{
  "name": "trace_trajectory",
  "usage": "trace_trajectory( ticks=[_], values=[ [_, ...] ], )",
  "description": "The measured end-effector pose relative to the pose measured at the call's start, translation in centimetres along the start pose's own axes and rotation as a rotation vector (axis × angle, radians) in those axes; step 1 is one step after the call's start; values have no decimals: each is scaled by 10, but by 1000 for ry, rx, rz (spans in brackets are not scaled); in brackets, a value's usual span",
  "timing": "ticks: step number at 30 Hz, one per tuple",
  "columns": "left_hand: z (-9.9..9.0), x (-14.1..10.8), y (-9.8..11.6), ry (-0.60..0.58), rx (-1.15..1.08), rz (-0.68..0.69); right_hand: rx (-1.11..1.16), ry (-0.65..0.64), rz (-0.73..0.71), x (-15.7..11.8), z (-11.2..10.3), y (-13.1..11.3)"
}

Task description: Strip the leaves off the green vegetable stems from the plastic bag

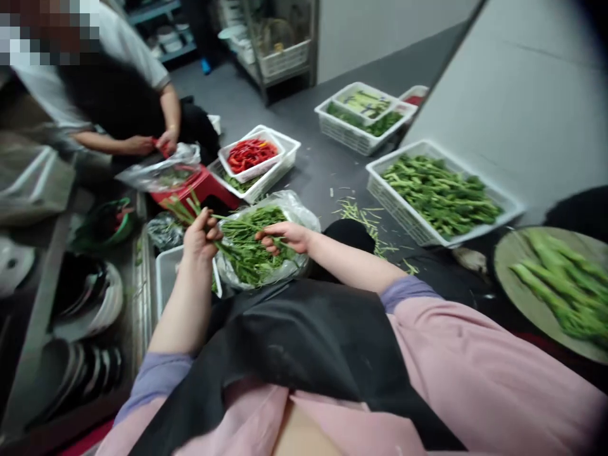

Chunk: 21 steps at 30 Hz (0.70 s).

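Observation:
My left hand [203,234] is closed round a small bunch of leafy green stems [183,208], cut ends pointing up and left, leaves hanging below the fist. Just to its right, my right hand [284,238] has its fingers curled in a pinch, with a bit of green stem showing at them. Beneath both hands is a clear plastic bag [304,212], open and filled with the same leafy greens [251,253]. A white bin [166,285] stands under my left forearm, partly hidden by it.
White baskets hold red pepper strips [251,155], green vegetables [437,190] and bundled greens [365,104]. Stem scraps [361,221] litter the floor. Thick green stalks lie on a round board [503,253] at right. A co-worker [123,95] handles something red at left, beside shelves of dishes [90,297].

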<state>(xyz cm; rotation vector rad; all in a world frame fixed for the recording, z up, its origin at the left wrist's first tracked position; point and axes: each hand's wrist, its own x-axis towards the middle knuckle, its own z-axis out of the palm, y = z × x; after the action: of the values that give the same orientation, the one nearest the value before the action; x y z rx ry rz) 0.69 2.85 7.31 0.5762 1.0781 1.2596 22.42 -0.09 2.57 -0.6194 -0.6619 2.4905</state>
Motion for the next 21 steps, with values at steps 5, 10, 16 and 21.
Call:
trace_trajectory(
  ticks=[5,10,16,21],
  values=[
    [-4,-9,-4,31,10,64,-74,74,51,-5,8,1],
    [-8,-10,-3,28,24,103,-68,62,100,-3,9,2],
    [0,-19,-12,97,177,268,-18,268,4,14,3,2],
    [24,-42,-26,111,444,494,28,511,-153,30,1,5]
  ],
)
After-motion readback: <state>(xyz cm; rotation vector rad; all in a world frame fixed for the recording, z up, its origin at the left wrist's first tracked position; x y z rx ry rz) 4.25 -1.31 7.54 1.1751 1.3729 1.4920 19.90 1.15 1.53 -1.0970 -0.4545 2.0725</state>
